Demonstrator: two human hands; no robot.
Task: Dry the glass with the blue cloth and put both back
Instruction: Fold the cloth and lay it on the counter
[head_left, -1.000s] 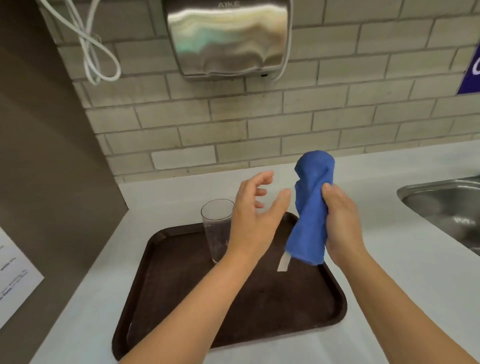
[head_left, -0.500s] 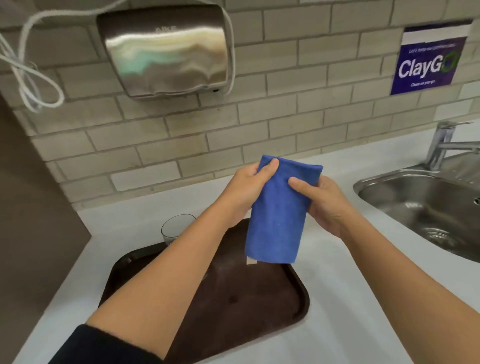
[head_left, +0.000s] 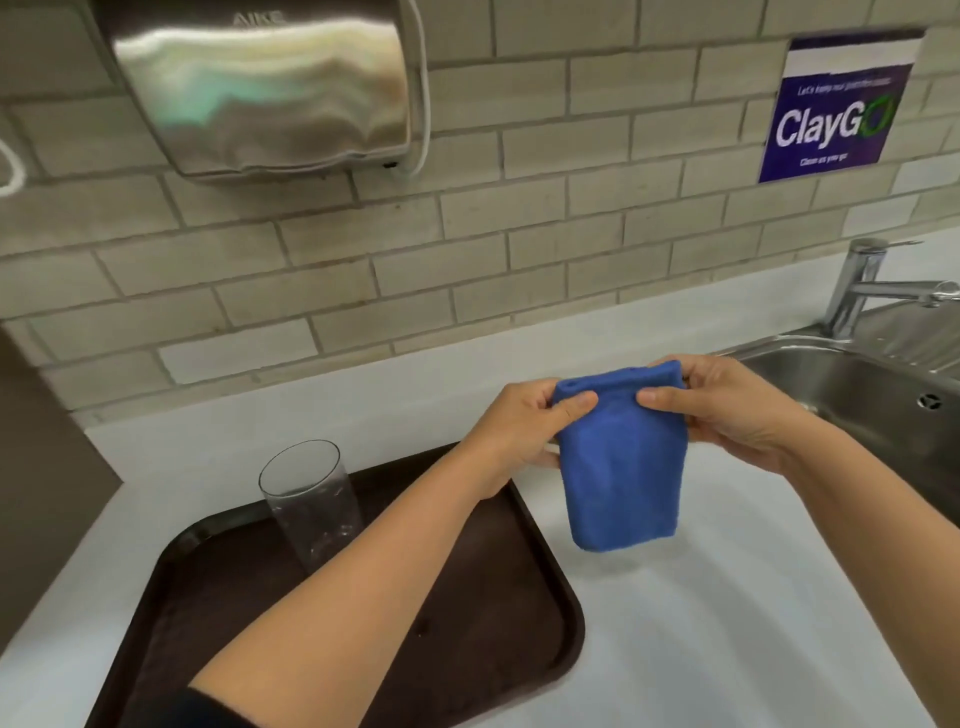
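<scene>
A folded blue cloth (head_left: 623, 462) hangs in the air over the white counter, right of the tray. My left hand (head_left: 524, 426) pinches its top left corner and my right hand (head_left: 737, 410) pinches its top right corner. The clear glass (head_left: 311, 506) stands upright and empty on the back left part of the dark brown tray (head_left: 467, 649), apart from both hands. My left forearm crosses over the tray in front of the glass.
A steel sink (head_left: 857, 405) with a tap (head_left: 872, 291) lies to the right. A steel hand dryer (head_left: 260, 88) hangs on the tiled wall above the tray, and a blue sign (head_left: 841, 109) is fixed at upper right. White counter (head_left: 753, 623) surrounds the tray.
My left hand has come off the glass side and taken the cloth's top corner. Both hands have carried the cloth to the right, off the tray, and hold it spread.
</scene>
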